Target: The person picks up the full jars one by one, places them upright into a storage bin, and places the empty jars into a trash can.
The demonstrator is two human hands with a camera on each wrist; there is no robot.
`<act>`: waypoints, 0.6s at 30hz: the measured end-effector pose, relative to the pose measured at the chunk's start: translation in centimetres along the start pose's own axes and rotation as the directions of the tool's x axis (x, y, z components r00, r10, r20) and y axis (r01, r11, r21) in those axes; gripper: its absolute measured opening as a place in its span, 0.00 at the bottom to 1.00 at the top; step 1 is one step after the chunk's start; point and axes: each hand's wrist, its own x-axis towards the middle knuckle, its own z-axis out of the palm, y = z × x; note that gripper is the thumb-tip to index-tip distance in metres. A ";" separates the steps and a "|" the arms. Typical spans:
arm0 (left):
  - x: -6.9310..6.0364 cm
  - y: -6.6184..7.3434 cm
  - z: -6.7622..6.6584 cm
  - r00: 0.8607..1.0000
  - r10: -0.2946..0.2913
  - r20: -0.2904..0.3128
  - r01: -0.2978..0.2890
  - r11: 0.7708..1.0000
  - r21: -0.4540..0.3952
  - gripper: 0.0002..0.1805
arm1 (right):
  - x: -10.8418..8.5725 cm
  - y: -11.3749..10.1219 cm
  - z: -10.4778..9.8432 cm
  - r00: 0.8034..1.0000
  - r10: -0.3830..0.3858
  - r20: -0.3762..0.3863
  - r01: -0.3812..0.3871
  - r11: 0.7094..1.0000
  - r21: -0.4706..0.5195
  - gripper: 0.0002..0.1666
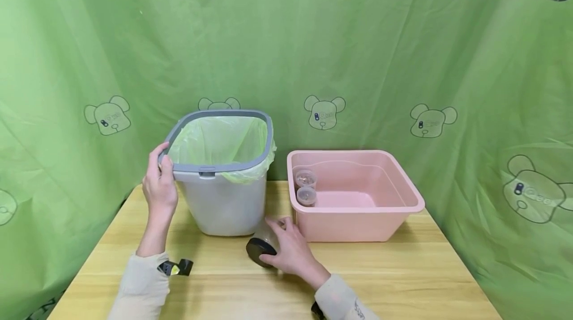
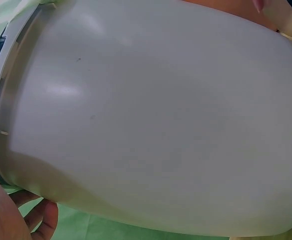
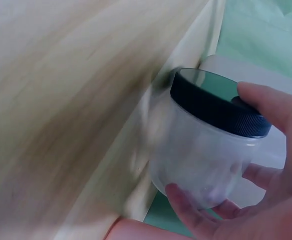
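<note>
My right hand [image 1: 293,250] grips a clear plastic jar [image 3: 200,155] with a black screw lid [image 3: 215,112]. The thumb lies on the lid and the fingers reach round the jar's bottom. In the head view the jar is tipped, lid toward me, in front of the bin; whether it touches the table cannot be told. My left hand [image 1: 160,188] holds the left side of the grey rim of a white trash bin [image 1: 224,205], thumb in front. A thin pale green bag [image 1: 210,136] lines the bin and hangs over its rim on the right.
A pink plastic basin [image 1: 349,225] stands right of the bin. Two small clear containers [image 1: 306,195] sit along its left inner wall. Both vessels stand on a wood-grain table [image 1: 380,280], with a green printed curtain [image 1: 358,61] behind and at the sides.
</note>
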 end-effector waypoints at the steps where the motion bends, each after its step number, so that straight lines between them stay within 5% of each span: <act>1: 0.0 0.0 0.0 1.000 0.002 -0.001 -0.002 1.000 0.001 0.26 | -0.1 -0.1 -0.1 1.000 0.001 0.005 -0.001 1.000 0.006 0.54; 18: 0.0 0.0 0.0 1.000 0.001 0.004 -0.001 1.000 -0.001 0.26 | -1.3 -2.6 -3.2 0.999 -0.040 -0.034 0.044 0.990 0.133 0.54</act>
